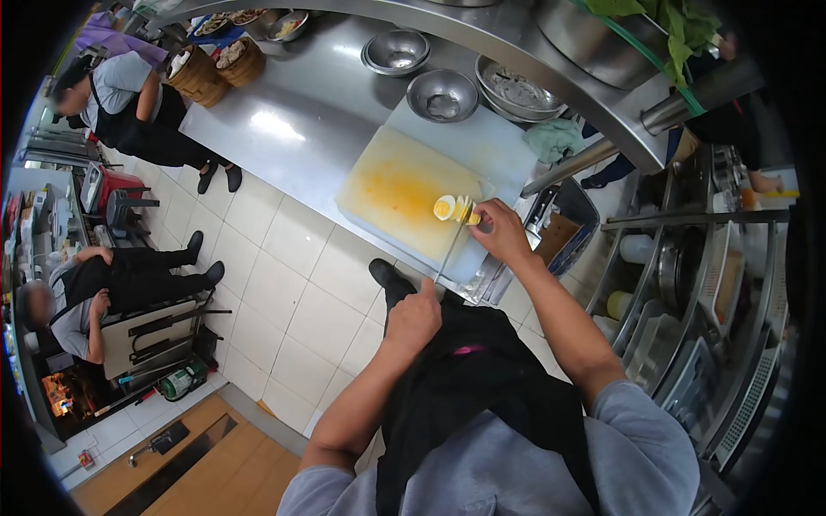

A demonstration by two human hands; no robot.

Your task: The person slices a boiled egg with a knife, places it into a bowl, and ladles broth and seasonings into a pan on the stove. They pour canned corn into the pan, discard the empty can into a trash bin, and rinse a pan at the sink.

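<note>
My left hand point(413, 318) is closed on the handle end of a knife point(453, 251), index finger stretched along it. The thin blade points away from me over the cutting board and reaches the egg. With its fingertips, my right hand point(499, 232) steadies a sliced boiled egg point(456, 209) near the board's right side. White rings with yellow yolk show, the slices lying close together. Under them, the pale cutting board point(366, 185) carries orange-yellow stains. A larger whitish board point(508, 159) lies beneath it. The knife's handle is mostly hidden by my left hand.
Metal bowls point(442, 95) and a green cloth point(554, 139) sit beyond the boards. A steel shelf point(482, 30) overhangs the counter. Bamboo steamers point(198, 76) stand at the far left. Two people point(129, 103) are at the left, another partly visible at right. A dish rack point(680, 284) stands right.
</note>
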